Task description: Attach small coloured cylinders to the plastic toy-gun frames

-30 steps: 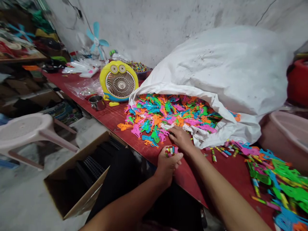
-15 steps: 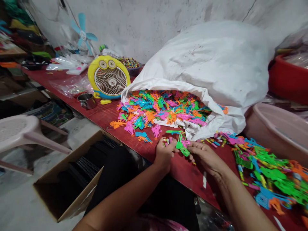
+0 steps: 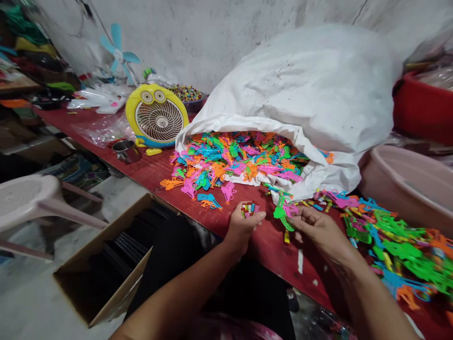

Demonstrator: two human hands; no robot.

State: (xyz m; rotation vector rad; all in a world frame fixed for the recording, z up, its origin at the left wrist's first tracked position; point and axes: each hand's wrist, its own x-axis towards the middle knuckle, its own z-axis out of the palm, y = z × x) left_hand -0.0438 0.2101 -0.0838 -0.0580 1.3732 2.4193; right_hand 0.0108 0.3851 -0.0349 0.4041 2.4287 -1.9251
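Left hand (image 3: 240, 229): its fingers are curled closed round a bundle of short coloured tubes (image 3: 249, 208), thumb stretched across; the ends point upward, probably so that they can be picked off singly. They are packed too tightly to count.
Right hand (image 3: 313, 229): thumb and forefinger are brought together in a pinch at the near side of a green plastic piece (image 3: 279, 212) and a pink piece (image 3: 290, 209), the other fingers loosely bent. That hold seems to leave most of the green piece uncovered. One green, one pink; which the fingertips grip directly cannot be told.
Yellow-banded stick (image 3: 286, 237): one, just below the right fingers; whether held or lying loose is unclear.
White sack (image 3: 311, 80): one, lying on its side on the red desk (image 3: 274, 252), mouth towards the person, presumably to keep its contents within reach.
Coloured pieces (image 3: 240, 156): spilling from the sack's mouth, far too many to count; near the desk's edge lie one separate pink piece (image 3: 228, 191) and a blue piece (image 3: 208, 198) overlapping an orange one.
Right-hand heap (image 3: 403, 250): plastic pieces mixed with striped sticks, tangled and uncountable, beside the right forearm.
Tubs: two, one pink (image 3: 403, 184), one red (image 3: 417, 113).
Yellow fan (image 3: 162, 122): one, facing the seat, perhaps for cooling.
Metal cup (image 3: 126, 152): one, near the desk's edge.
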